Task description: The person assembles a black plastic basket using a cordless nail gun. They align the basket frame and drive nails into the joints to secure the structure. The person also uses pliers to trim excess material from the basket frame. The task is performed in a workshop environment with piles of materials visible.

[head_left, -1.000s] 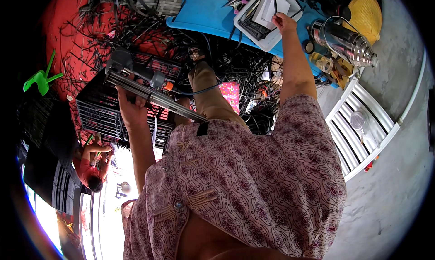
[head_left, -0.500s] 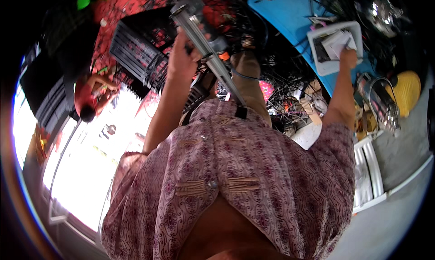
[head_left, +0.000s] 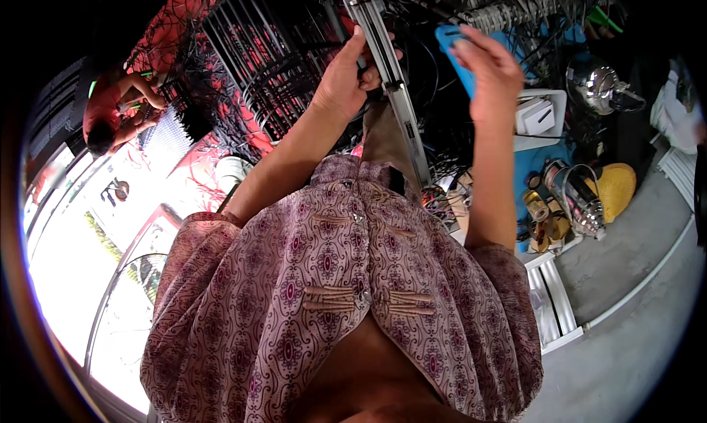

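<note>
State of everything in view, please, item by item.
Railed tool, held, slanting toward the shirt
Left hand, fingers closed around the railed tool
Right hand, raised, fingers bent, contents unclear
White tray, open, holding pale boxes
Shirt, fastened, neck open
Silver flask, open or closed unclear

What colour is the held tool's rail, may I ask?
The rail is silver, clearest in the head view.

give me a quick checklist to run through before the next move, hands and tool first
1. Left hand grip on the long metal tool: ok, fingers round it.
2. Right hand apart from the tool: ok.
3. Right hand's contents: cannot tell, blurred fingertips.
4. Tool's near end clear of the trouser leg: cannot tell, they overlap in view.
5. White tray upright: ok, white items inside.
</note>
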Demonstrator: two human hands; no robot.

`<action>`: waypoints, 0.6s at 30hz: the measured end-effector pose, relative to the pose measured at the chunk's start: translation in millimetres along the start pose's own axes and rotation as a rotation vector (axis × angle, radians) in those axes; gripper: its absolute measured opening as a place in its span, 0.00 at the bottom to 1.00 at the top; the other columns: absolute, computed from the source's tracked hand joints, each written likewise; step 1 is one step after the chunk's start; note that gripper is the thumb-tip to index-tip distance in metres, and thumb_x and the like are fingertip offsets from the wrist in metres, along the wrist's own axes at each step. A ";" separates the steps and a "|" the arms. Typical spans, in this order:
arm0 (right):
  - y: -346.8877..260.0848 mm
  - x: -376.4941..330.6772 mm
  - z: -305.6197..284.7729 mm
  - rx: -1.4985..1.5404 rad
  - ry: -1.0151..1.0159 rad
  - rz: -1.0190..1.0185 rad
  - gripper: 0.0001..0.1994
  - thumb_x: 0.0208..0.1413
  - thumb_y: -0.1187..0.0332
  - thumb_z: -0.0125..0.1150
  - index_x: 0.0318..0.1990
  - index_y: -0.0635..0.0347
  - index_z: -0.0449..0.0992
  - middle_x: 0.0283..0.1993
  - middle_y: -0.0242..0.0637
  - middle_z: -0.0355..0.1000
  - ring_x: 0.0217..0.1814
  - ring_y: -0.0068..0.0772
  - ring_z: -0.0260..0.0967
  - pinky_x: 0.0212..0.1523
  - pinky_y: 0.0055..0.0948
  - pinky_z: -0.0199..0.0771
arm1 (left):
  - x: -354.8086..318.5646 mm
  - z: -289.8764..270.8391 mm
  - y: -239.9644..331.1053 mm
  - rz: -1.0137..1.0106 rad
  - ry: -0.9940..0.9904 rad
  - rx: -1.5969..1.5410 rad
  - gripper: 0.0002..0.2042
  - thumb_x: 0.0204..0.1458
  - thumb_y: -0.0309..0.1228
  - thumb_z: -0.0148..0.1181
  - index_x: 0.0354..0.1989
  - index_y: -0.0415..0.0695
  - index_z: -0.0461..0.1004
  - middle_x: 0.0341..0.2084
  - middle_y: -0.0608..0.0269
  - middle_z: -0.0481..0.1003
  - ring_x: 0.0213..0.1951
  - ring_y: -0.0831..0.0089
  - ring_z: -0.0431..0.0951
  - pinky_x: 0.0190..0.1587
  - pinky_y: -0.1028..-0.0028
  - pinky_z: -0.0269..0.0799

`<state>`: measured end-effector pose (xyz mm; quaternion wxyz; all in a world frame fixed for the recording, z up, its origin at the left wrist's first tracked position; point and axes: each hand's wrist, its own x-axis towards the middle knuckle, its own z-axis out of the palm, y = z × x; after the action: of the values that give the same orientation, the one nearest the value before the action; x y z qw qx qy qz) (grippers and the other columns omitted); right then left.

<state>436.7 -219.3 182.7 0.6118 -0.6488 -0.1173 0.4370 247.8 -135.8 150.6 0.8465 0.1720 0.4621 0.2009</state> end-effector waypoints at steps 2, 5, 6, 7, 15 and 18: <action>1.3 -7.0 48.0 -0.042 -0.120 -0.148 0.14 0.47 0.78 0.67 0.44 0.64 0.79 0.34 0.34 0.76 0.32 0.18 0.72 0.34 0.17 0.73 | -12.8 -3.8 7.5 0.010 -0.061 -0.055 0.22 0.62 0.51 0.44 0.44 0.43 0.73 0.30 0.55 0.78 0.16 0.86 0.56 0.18 0.83 0.48; -10.6 -25.3 99.9 -0.151 -0.156 -0.240 0.15 0.47 0.77 0.68 0.44 0.66 0.78 0.33 0.34 0.76 0.33 0.19 0.72 0.34 0.19 0.74 | -36.3 -3.5 20.3 0.041 -0.051 -0.089 0.18 0.62 0.50 0.47 0.34 0.48 0.74 0.21 0.69 0.72 0.15 0.85 0.57 0.18 0.82 0.47; -11.3 -31.3 112.4 -0.193 -0.169 -0.254 0.15 0.48 0.76 0.68 0.44 0.66 0.77 0.33 0.35 0.76 0.33 0.19 0.72 0.34 0.20 0.74 | -43.6 -7.7 24.0 0.044 -0.055 -0.120 0.18 0.61 0.50 0.48 0.31 0.49 0.73 0.18 0.72 0.69 0.15 0.85 0.57 0.18 0.81 0.47; -15.8 -38.6 125.6 -0.253 -0.155 -0.291 0.14 0.47 0.76 0.68 0.43 0.67 0.77 0.32 0.35 0.76 0.32 0.19 0.72 0.34 0.21 0.75 | -51.9 -9.9 28.8 0.052 -0.036 -0.121 0.17 0.60 0.49 0.50 0.27 0.50 0.71 0.15 0.76 0.61 0.15 0.84 0.56 0.19 0.79 0.46; -40.4 -87.0 198.9 -0.622 0.012 -0.672 0.16 0.44 0.77 0.66 0.42 0.62 0.72 0.27 0.34 0.75 0.26 0.28 0.74 0.31 0.27 0.75 | -101.7 -27.1 64.4 0.119 -0.145 -0.166 0.15 0.61 0.44 0.49 0.25 0.51 0.69 0.14 0.76 0.62 0.15 0.85 0.56 0.18 0.80 0.46; -46.6 -96.5 211.3 -0.593 0.029 -0.704 0.18 0.45 0.77 0.65 0.46 0.61 0.69 0.27 0.35 0.74 0.26 0.28 0.75 0.29 0.28 0.75 | -113.8 -30.0 72.5 0.155 -0.154 -0.167 0.15 0.61 0.45 0.49 0.26 0.51 0.69 0.14 0.77 0.61 0.14 0.85 0.56 0.18 0.81 0.45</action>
<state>247.4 -129.1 292.9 0.5126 -0.7226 -0.4419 0.1408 153.1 -127.1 250.9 0.8728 0.1508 0.3629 0.2896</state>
